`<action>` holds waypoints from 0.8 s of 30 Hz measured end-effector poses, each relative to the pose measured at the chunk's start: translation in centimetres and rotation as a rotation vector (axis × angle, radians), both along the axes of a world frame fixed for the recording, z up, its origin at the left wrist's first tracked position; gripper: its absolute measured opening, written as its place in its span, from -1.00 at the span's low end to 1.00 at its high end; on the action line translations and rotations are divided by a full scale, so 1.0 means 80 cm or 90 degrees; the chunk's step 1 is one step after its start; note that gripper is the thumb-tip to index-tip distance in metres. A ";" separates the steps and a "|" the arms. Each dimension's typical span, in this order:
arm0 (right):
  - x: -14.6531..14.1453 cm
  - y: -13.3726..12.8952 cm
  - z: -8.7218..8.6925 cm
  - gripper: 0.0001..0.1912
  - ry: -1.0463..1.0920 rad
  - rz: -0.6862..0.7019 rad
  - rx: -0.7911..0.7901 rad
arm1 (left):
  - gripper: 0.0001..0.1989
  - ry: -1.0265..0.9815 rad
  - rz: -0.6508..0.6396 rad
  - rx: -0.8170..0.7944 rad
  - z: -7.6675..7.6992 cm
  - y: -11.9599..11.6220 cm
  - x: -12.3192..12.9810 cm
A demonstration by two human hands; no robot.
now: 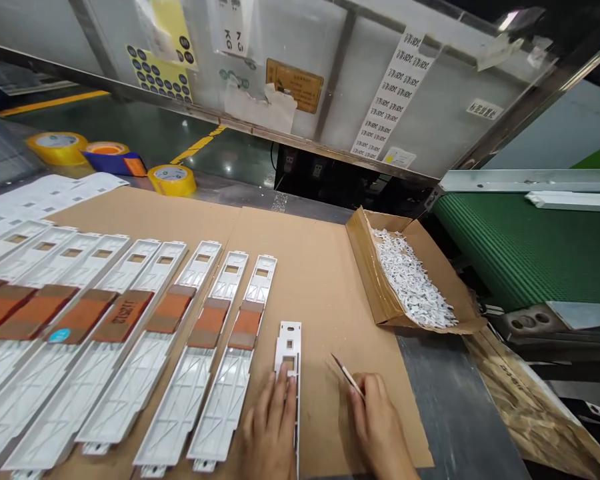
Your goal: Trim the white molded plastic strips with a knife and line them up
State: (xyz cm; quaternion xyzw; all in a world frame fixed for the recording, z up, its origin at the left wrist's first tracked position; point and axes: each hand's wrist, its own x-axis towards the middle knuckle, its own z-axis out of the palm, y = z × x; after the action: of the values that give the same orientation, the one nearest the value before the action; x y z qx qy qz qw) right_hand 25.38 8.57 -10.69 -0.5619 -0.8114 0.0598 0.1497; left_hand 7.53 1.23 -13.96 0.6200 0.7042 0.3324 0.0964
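My left hand point(273, 423) lies with fingers stretched flat on a narrow white plastic strip point(291, 333), whose square cut-outs show above the fingertips. Between thumb and fingers my right hand point(380, 427) grips a thin paintbrush point(348, 376) with a dark pointed tip. The brush is tilted up to the left, over the cardboard and apart from the strip. To the left, several longer white plastic panels point(220, 407) lie side by side, each with a reddish-brown block point(247, 325) across its middle.
A cardboard sheet point(325, 280) covers the bench. An open carton point(367, 280) of small white pieces point(415, 280) stands at the back right, near a green conveyor belt point(545, 233). Tape rolls point(173, 180) and printed paper point(55, 193) sit back left. A label-covered panel point(330, 80) hangs above.
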 end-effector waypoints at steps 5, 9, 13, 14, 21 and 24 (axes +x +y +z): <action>-0.014 0.002 0.021 -0.75 0.022 0.053 -0.051 | -0.56 0.156 -0.107 0.078 -0.007 0.002 -0.004; -0.031 0.007 0.037 -0.60 -0.062 0.138 0.018 | -0.68 0.200 -0.108 0.122 -0.013 -0.009 -0.001; -0.039 0.013 0.042 -0.65 -0.143 0.149 0.054 | -0.66 0.175 -0.099 0.155 -0.016 -0.015 0.005; -0.040 0.014 0.042 -0.66 -0.154 0.152 0.057 | -0.64 0.170 -0.089 0.160 -0.017 -0.015 0.007; -0.052 0.023 0.044 -0.65 -0.158 0.168 0.057 | -0.66 0.155 -0.070 0.165 -0.013 -0.013 0.016; -0.054 0.025 0.045 -0.64 -0.159 0.179 0.053 | -0.66 0.165 -0.068 0.164 -0.010 -0.012 0.015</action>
State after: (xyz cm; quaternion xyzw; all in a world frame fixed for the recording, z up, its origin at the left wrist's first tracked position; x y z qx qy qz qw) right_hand 21.07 10.54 -7.08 -0.4392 -0.8960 -0.0235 0.0609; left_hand 8.72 0.26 -14.76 0.7016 0.6282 0.3313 -0.0576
